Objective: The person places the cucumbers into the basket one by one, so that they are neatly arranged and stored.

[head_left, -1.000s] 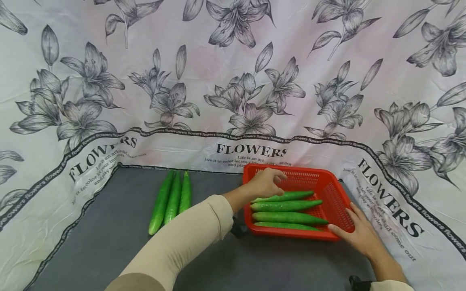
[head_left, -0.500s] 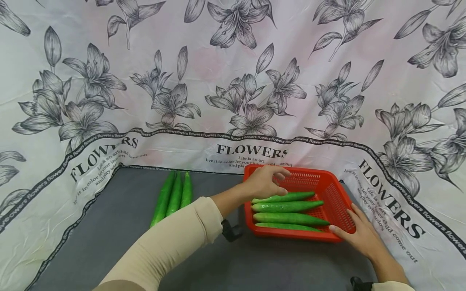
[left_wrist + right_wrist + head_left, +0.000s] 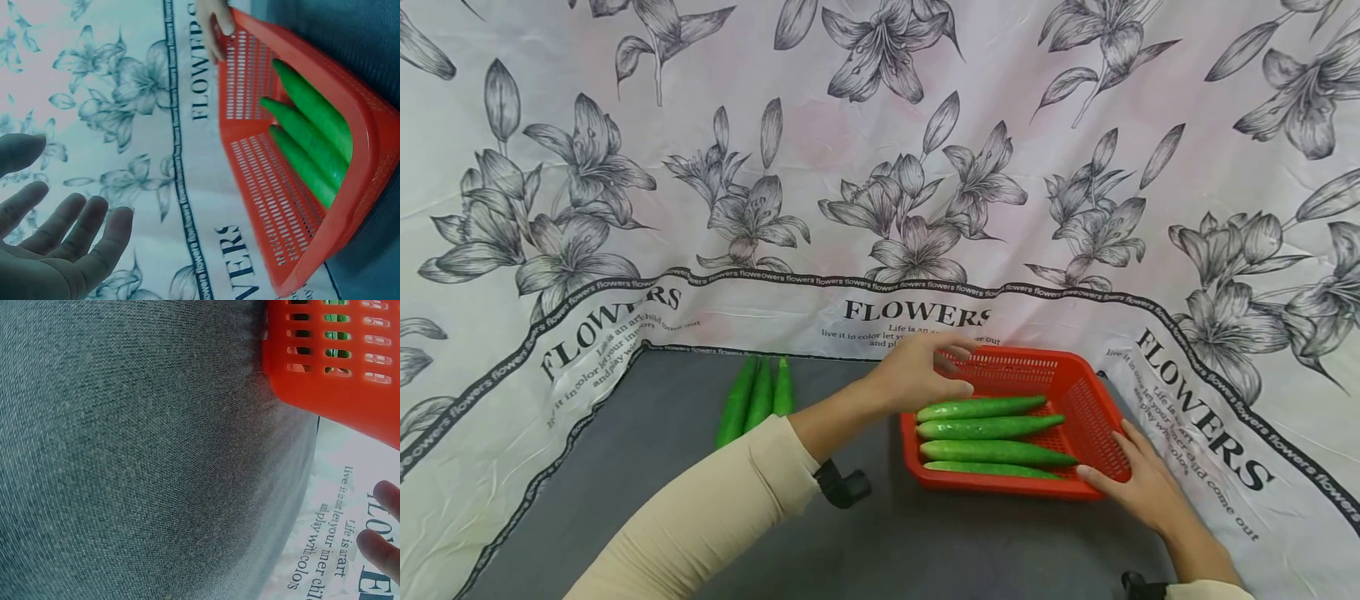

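Note:
My left hand [image 3: 917, 371] is raised over the back-left corner of the red plastic basket [image 3: 1082, 387], with fingers spread and nothing between them. In the left wrist view, the left hand [image 3: 69, 244] is apart from the basket. Several long green cucumbers [image 3: 996, 452] lie side by side in the basket, their paler ends to the left. My right hand [image 3: 1150, 483] rests at the basket's front-right corner, thumb at the front rim and fingers along the right side. Three more cucumbers [image 3: 762, 392] lie on the table to the left, their lower ends hidden behind the left sleeve.
The dark grey tabletop [image 3: 625, 450] carries everything. A white cloth [image 3: 760, 312] with flower drawings and lettering rises behind the table and along both sides. A black wrist strap mount [image 3: 844, 486] sticks out below the left wrist.
My left hand has drawn back leftward and up from over the basket, uncovering the left ends of the cucumbers there. The left forearm now covers more of the cucumbers on the table. The right hand stays.

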Action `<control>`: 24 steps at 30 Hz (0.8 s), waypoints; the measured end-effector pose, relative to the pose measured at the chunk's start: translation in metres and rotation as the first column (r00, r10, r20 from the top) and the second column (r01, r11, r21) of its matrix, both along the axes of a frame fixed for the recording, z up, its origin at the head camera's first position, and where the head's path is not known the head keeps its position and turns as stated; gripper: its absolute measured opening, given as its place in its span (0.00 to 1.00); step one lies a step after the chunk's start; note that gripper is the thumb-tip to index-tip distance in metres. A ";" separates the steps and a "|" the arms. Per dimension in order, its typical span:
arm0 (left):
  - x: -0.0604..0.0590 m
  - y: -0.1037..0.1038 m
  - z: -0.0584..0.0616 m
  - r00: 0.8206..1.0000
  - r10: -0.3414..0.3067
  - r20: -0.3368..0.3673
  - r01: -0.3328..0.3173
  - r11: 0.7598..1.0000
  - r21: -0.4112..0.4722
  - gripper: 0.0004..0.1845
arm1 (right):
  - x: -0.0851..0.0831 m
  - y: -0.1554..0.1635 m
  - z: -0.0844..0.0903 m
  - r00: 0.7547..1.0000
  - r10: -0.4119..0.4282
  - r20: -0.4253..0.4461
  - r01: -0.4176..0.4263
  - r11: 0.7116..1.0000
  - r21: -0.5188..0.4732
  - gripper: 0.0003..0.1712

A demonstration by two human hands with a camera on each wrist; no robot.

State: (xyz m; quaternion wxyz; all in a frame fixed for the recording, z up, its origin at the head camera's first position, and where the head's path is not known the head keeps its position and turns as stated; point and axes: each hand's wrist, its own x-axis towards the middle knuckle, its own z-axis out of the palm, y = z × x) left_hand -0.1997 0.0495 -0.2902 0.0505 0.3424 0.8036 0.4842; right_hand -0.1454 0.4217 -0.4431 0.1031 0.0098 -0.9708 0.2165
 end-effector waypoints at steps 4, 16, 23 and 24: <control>0.003 -0.013 0.005 1.000 0.015 -0.018 -0.015 1.000 0.021 0.23 | 0.000 0.000 0.001 1.000 -0.003 0.002 0.003 1.000 -0.002 0.49; 0.006 -0.051 0.001 0.998 0.058 -0.009 -0.057 0.994 0.092 0.25 | 0.001 0.000 -0.002 1.000 0.010 -0.020 -0.010 1.000 -0.003 0.48; 0.008 -0.074 -0.001 0.991 0.135 -0.010 -0.133 0.987 0.092 0.25 | 0.000 0.000 -0.002 1.000 0.015 -0.028 -0.015 1.000 -0.003 0.47; 0.009 -0.078 -0.001 0.990 0.143 -0.006 -0.141 0.985 0.095 0.25 | 0.000 0.000 -0.001 1.000 0.012 -0.025 -0.013 1.000 -0.001 0.48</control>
